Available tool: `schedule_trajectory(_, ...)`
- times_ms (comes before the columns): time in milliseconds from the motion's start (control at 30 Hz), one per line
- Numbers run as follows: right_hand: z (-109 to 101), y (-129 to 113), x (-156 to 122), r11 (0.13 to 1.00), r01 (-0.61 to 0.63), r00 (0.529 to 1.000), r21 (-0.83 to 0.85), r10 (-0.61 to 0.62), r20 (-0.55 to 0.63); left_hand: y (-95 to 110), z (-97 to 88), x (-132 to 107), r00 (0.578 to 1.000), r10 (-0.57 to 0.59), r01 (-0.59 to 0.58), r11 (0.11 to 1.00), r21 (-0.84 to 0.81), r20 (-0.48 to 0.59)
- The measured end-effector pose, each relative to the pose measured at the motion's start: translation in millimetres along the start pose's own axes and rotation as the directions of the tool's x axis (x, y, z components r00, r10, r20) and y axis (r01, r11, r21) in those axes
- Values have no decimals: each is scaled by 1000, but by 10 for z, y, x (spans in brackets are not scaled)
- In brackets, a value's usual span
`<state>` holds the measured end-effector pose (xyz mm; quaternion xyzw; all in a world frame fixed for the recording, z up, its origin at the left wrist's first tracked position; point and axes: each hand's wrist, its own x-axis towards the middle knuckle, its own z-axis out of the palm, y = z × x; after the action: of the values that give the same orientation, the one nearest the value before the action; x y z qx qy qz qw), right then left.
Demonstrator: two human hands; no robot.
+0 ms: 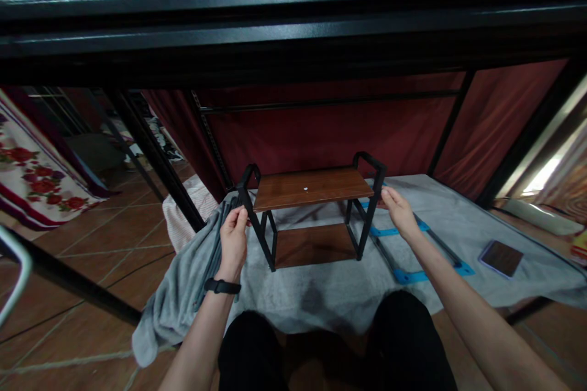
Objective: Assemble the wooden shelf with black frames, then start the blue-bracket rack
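Note:
A small two-tier rack [316,188] with brown wood-look boards and black metal side frames stands upright on a grey blanket [316,293]. My left hand [234,238], with a black band on its wrist, is closed at the rack's left side frame. On the opposite side, my right hand [400,211] is closed at the right side frame, its fingertips partly hidden behind the post. A small white spot marks the upper board. The lower board [316,245] sits between the legs close to the blanket.
Blue-cornered grey frame pieces [413,275] lie right of the rack, near a dark flat rectangular object [501,258]. Thick black bars [293,33] cross overhead. Dark red curtains [330,134] hang behind. Bundled grey rods [215,256] lie at left.

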<state>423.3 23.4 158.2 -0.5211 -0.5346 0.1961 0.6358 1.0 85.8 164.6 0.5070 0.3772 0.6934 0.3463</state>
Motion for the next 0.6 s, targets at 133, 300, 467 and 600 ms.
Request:
schedule_trajectory(133,13,-53,-4,999,-31,999,29,32,-37,12,30,-1,996,-92,91,990,-110,2)
schedule_trajectory(300,6,-84,21,999,-38,999,16,38,-27,10,12,56,991,-125,118,980,-159,-36)
schedule_trajectory(467,8,-56,66,1000,-9,1000,-10,9,25,-10,-24,91,985,-167,152,951,-269,-35)
schedule_trajectory(600,-7,-40,110,993,55,997,-101,-49,55,-39,-19,125,993,-118,108,967,-232,-28)
